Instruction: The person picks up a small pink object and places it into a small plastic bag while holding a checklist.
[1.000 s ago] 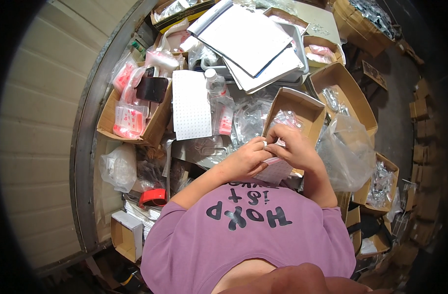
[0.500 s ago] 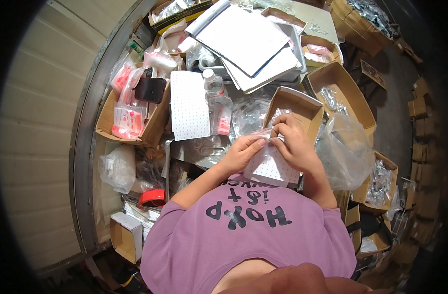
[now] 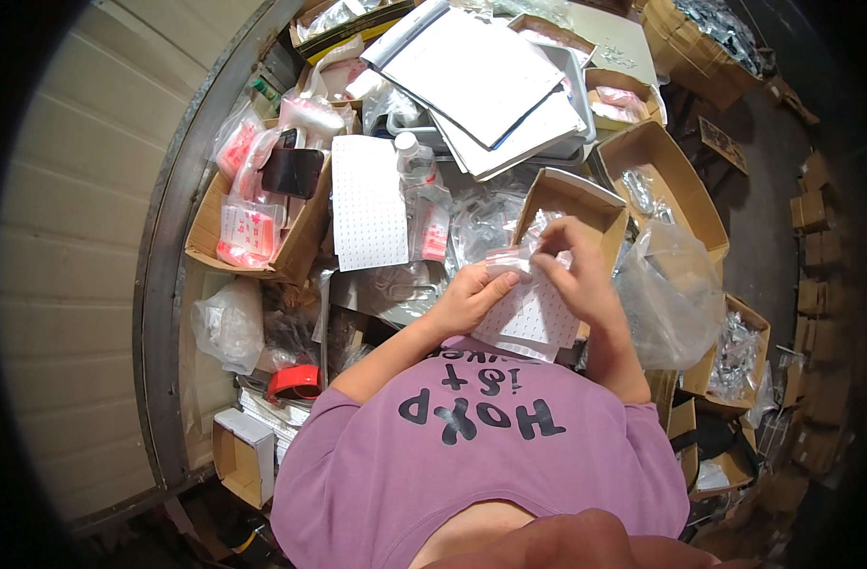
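Note:
A small clear plastic bag [image 3: 511,258] with a reddish strip along its top is pinched in my left hand [image 3: 473,292], thumb on top. My right hand [image 3: 582,275] is at the bag's right side, its fingers bent and closed toward the thumb; what lies between those fingertips is too small to make out. Beneath both hands, against my shirt, a white sheet with rows of small printed labels [image 3: 528,322] slopes down toward me. Just beyond my right fingers stands an open cardboard box [image 3: 585,211] with small clear bags in it.
Another label sheet [image 3: 369,204] lies to the left, beside a clear bottle [image 3: 414,159]. A phone [image 3: 293,173] rests on a box of red-marked bags [image 3: 246,232]. Papers with a clipboard [image 3: 471,76] cover a grey bin. A large clear bag [image 3: 670,303] lies at right.
My right hand has shifted slightly right, its fingers drawn in and apart from my left thumb. More of the bag's reddish top shows; my left hand stays almost in place.

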Tool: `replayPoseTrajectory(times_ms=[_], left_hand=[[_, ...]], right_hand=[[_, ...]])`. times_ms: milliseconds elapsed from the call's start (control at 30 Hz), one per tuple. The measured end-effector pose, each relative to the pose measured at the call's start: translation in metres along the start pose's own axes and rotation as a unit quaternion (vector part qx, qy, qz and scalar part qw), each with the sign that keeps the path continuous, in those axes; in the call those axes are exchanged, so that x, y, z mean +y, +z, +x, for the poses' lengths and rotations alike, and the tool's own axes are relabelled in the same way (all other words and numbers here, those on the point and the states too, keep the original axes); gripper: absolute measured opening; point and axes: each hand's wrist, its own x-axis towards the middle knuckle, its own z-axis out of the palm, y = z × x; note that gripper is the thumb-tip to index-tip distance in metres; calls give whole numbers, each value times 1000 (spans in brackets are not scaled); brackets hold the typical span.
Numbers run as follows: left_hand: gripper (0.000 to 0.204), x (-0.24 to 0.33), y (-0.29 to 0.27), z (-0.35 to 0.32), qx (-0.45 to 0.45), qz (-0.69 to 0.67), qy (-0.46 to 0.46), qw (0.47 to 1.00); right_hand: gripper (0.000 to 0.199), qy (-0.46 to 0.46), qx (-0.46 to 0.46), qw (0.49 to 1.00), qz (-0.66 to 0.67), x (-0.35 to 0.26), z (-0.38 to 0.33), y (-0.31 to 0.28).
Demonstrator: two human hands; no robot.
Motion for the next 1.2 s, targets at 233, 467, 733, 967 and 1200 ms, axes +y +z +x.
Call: replayPoseTrajectory(times_ms=[233, 467, 733, 967, 1200], left_hand=[[33, 0, -5, -3, 30, 0, -12, 999], [38, -2, -10, -6, 49, -218, -86, 971], [23, 2, -15, -5, 24, 44, 118, 992], [18, 10, -16, -6, 51, 137, 111, 983], [20, 10, -16, -3, 40, 203, 144, 968]], right_hand=[[27, 9, 96, 982, -163, 22, 0, -16], [29, 102, -65, 980, 157, 27, -12, -12], [18, 116, -64, 971, 201, 30, -11, -13], [16, 85, -81, 991, 58, 19, -9, -21], [18, -27, -77, 994, -79, 10, -7, -18]])
